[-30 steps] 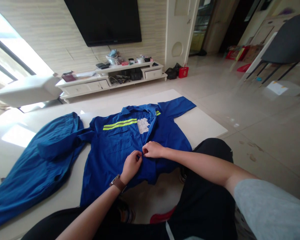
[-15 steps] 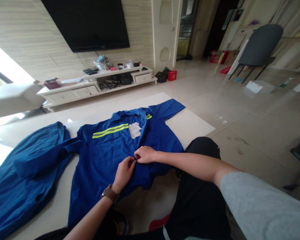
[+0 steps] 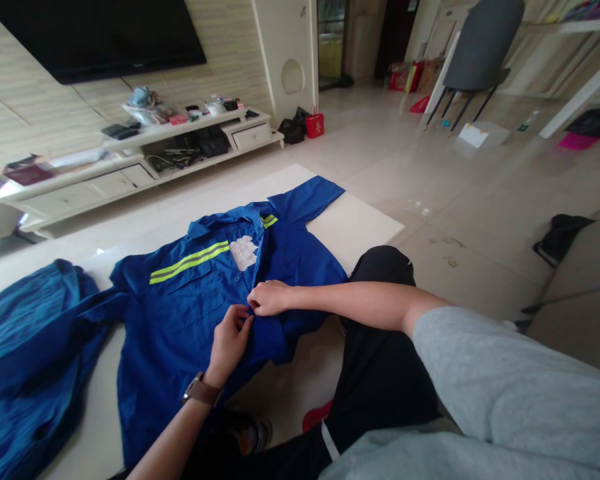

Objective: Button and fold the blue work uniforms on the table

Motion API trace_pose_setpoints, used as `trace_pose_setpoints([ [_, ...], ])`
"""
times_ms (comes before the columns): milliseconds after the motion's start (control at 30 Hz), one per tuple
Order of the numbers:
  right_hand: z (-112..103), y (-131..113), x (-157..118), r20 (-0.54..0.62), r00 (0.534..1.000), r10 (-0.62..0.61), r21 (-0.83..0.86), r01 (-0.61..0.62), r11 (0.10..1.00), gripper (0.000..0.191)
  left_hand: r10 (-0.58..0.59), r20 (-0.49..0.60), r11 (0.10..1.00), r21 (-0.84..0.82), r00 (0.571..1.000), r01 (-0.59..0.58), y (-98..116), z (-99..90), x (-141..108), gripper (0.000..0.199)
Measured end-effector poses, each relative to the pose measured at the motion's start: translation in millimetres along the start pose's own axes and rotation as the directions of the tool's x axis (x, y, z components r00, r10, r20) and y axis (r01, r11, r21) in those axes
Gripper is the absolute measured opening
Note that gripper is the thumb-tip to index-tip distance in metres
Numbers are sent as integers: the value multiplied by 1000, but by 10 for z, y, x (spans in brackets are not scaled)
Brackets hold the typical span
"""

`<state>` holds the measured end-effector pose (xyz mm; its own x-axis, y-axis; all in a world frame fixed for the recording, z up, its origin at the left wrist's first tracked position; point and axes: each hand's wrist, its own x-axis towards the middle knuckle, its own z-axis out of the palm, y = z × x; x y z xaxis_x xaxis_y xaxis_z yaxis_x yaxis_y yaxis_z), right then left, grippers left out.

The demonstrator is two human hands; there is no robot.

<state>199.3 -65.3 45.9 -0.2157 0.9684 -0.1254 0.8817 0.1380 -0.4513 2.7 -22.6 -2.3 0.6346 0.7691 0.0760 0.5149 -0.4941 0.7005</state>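
A blue work jacket (image 3: 165,347) with yellow-and-grey reflective stripes lies face up on a white table (image 3: 365,217). My left hand (image 3: 230,339), with a brown-strapped watch on its wrist, pinches the jacket's front edge partway down the opening. Right beside it, my right hand (image 3: 270,297) grips the same edge, its fingers bent tight. The fingertips nearly meet, and what lies between them is too small to make out. Above the hands a button and a pale patch (image 3: 244,252) show inside the open collar. Another blue garment (image 3: 30,347) lies to the left.
A low white TV cabinet (image 3: 80,193) with clutter on it stands along the wall beneath a black television (image 3: 105,33). A red bag (image 3: 315,125) sits on the floor at its end. Farther right stands a grey chair (image 3: 485,47). My knee (image 3: 383,263) is against the table's near side.
The view has turned to the right, so the room and jacket appear farther left. Both hands stay at the same spot on the jacket's front edge, with only slight finger movement.
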Motion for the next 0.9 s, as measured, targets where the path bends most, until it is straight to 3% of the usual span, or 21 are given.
trace_pose_setpoints([
  [900,22,-7,-10,-1,1000,-14,-27,14,1000,18,-12,15,997,-82,1000,13,58,-3,-27,29],
])
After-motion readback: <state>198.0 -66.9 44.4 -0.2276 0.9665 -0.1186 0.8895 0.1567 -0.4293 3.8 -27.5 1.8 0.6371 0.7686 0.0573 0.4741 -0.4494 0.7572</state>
